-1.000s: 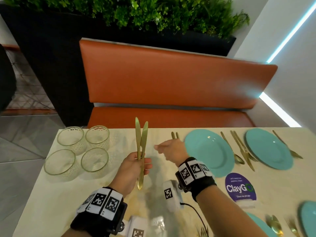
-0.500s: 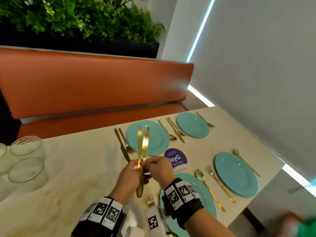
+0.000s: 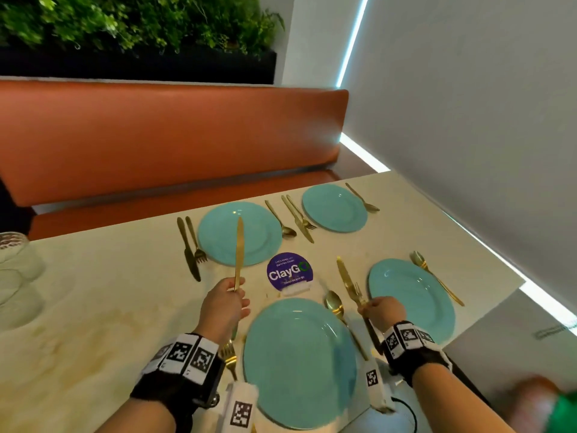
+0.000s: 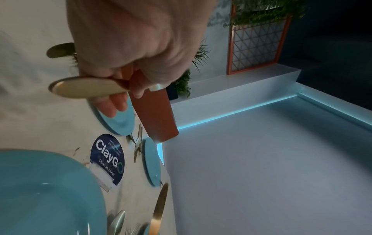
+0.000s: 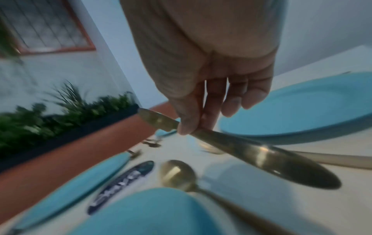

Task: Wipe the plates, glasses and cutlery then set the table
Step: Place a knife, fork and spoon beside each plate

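My left hand (image 3: 237,290) grips a gold knife (image 3: 239,251) by its handle, blade pointing up, just left of the near teal plate (image 3: 299,360). In the left wrist view the fingers (image 4: 118,103) curl round that knife's handle (image 4: 86,89). My right hand (image 3: 363,304) pinches a second gold knife (image 3: 346,278) between the near plate and the right teal plate (image 3: 412,295), low over a fork lying there. The right wrist view shows thumb and fingers (image 5: 187,125) clamped on this knife (image 5: 261,157), with a gold spoon (image 5: 177,173) beneath it.
Two far teal plates (image 3: 239,234) (image 3: 334,207) have gold cutlery beside them. A purple ClayGo sign (image 3: 288,271) stands mid-table. A fork (image 3: 229,354) lies left of the near plate. Glasses (image 3: 15,260) stand at the far left. An orange bench (image 3: 156,135) runs behind the table (image 3: 93,307).
Both knives were together in my left hand. My right hand took one and carried it right, down between the two near plates. The view swung right.
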Demonstrator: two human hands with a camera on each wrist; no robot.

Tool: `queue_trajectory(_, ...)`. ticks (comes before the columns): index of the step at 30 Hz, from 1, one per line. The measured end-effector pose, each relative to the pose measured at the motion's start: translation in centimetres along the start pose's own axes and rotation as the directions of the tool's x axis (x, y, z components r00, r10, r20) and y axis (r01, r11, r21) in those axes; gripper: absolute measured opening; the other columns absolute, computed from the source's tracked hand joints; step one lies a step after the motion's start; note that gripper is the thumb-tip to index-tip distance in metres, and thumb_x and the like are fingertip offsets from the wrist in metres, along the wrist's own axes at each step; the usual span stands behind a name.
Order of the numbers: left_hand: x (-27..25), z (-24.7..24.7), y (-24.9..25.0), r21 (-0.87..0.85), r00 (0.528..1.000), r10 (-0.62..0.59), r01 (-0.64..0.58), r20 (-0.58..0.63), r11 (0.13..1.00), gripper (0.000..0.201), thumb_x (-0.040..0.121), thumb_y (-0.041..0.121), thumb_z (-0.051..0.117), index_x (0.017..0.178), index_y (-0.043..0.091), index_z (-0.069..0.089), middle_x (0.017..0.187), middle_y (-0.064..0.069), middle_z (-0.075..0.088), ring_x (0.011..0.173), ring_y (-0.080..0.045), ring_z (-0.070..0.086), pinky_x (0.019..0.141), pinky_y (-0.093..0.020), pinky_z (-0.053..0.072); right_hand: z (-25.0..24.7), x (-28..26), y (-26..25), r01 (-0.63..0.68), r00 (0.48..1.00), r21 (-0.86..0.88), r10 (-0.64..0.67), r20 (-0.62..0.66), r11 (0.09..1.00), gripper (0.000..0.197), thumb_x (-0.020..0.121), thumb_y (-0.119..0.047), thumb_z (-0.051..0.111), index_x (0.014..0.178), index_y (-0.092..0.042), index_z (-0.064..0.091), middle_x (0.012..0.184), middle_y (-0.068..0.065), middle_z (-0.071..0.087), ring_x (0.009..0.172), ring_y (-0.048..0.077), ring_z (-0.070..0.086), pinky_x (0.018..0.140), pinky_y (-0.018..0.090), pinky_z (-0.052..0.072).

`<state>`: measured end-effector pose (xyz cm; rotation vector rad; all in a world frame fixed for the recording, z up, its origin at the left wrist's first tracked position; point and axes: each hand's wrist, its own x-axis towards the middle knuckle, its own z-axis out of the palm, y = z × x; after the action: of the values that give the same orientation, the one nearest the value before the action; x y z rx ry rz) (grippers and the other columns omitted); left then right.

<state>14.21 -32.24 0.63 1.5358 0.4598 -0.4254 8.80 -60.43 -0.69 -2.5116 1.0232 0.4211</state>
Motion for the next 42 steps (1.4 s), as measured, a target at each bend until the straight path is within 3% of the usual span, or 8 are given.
queue_trajectory(5, 0.6, 1.4, -1.0, 0.000, 0.994, -0.002, 0.002, -0.108, 1.000, 0.028, 0.096, 0.000, 0.039, 0.109, 0.015, 0.059, 0.099, -0.010, 0.055, 0.086, -0.022, 0.054, 0.075, -0.035, 0.052, 2.1, 2.9, 3.3, -0.020, 0.999, -0.162, 0.026, 0.038, 0.987, 0.034, 0.090, -0.036, 0.054, 0.110, -0.012, 0.067, 0.116, 0.006, 0.066, 0.109, 0.021, 0.060, 0.096, 0.030, 0.048)
queue_trajectory(9, 0.4, 2.7, -1.6, -0.008, 0.992, 0.001, -0.002, -0.126, 1.000, 0.026, 0.096, 0.000, 0.040, 0.105, 0.016, 0.058, 0.091, -0.007, 0.055, 0.079, -0.020, 0.055, 0.072, -0.032, 0.052, 3.6, 4.1, 3.8, -0.021, 0.997, -0.227, 0.038, 0.073, 0.974, 0.032, 0.089, -0.035, 0.056, 0.106, -0.010, 0.067, 0.110, 0.005, 0.067, 0.103, 0.021, 0.063, 0.084, 0.025, 0.048)
queue_trajectory(22, -0.9, 4.5, -1.8, -0.017, 0.987, 0.006, -0.009, -0.160, 1.000, 0.026, 0.096, 0.002, 0.042, 0.107, 0.018, 0.059, 0.100, -0.009, 0.058, 0.087, -0.021, 0.057, 0.069, -0.029, 0.051, 4.2, 5.2, 4.1, -0.050, 0.999, -0.128, 0.047, -0.022, 0.990, 0.028, 0.088, -0.030, 0.058, 0.105, -0.009, 0.065, 0.104, 0.010, 0.068, 0.097, 0.024, 0.064, 0.085, 0.031, 0.050)
queue_trajectory(27, -2.2, 4.5, -1.9, -0.093, 0.995, -0.037, 0.028, -0.089, 0.995, 0.020, 0.096, 0.004, 0.047, 0.109, 0.013, 0.059, 0.095, -0.008, 0.056, 0.079, -0.018, 0.055, 0.066, -0.028, 0.052, 3.1, 3.3, 2.8, 0.053, 0.996, -0.081, -0.058, -0.065, 0.995, 0.026, 0.090, -0.030, 0.055, 0.103, -0.013, 0.069, 0.098, 0.008, 0.069, 0.092, 0.024, 0.065, 0.076, 0.028, 0.050)
queue_trajectory(30, -3.3, 3.9, -1.8, -0.197, 0.997, -0.081, 0.077, -0.011, 0.977, 0.017, 0.097, 0.006, 0.046, 0.109, 0.008, 0.057, 0.089, -0.009, 0.053, 0.076, -0.019, 0.055, 0.068, -0.033, 0.051, 2.1, 0.5, 0.0, 0.220, 0.974, 0.076, -0.214, -0.076, 0.973, 0.026, 0.090, -0.027, 0.057, 0.107, -0.012, 0.068, 0.103, 0.011, 0.070, 0.097, 0.026, 0.063, 0.079, 0.026, 0.046)
queue_trajectory(36, -5.3, 1.3, -2.2, -0.289, 0.987, -0.109, 0.139, 0.117, 0.947, 0.020, 0.100, 0.012, 0.041, 0.108, 0.008, 0.059, 0.095, -0.012, 0.057, 0.085, -0.022, 0.059, 0.077, -0.040, 0.052, 3.0, -9.3, -7.4, 0.581, 0.804, 0.299, -0.592, -0.062, 0.757, 0.030, 0.083, -0.028, 0.067, 0.109, -0.014, 0.069, 0.103, 0.002, 0.071, 0.082, 0.008, 0.059, 0.073, 0.006, 0.037)
queue_trajectory(39, -6.1, -0.9, -2.9, -0.347, 0.978, -0.105, 0.163, 0.181, 0.923, 0.017, 0.098, 0.008, 0.043, 0.102, 0.009, 0.059, 0.083, -0.012, 0.068, 0.076, -0.021, 0.067, 0.067, -0.038, 0.053, 5.4, -13.5, -9.9, 0.604, 0.762, 0.370, -0.647, -0.011, 0.706, 0.026, 0.080, -0.024, 0.070, 0.105, -0.017, 0.070, 0.095, 0.001, 0.072, 0.070, 0.005, 0.056, 0.060, 0.000, 0.039)
queue_trajectory(42, -7.1, -4.0, -3.4, -0.363, 0.970, -0.130, 0.199, 0.205, 0.910, 0.016, 0.098, 0.004, 0.043, 0.097, 0.009, 0.058, 0.069, -0.011, 0.069, 0.056, -0.016, 0.067, 0.049, -0.028, 0.051, 8.0, -16.8, -11.2, 0.558, 0.800, 0.416, -0.599, -0.040, 0.718, 0.019, 0.078, -0.019, 0.071, 0.097, -0.016, 0.073, 0.083, -0.001, 0.071, 0.065, 0.006, 0.058, 0.061, 0.003, 0.040)
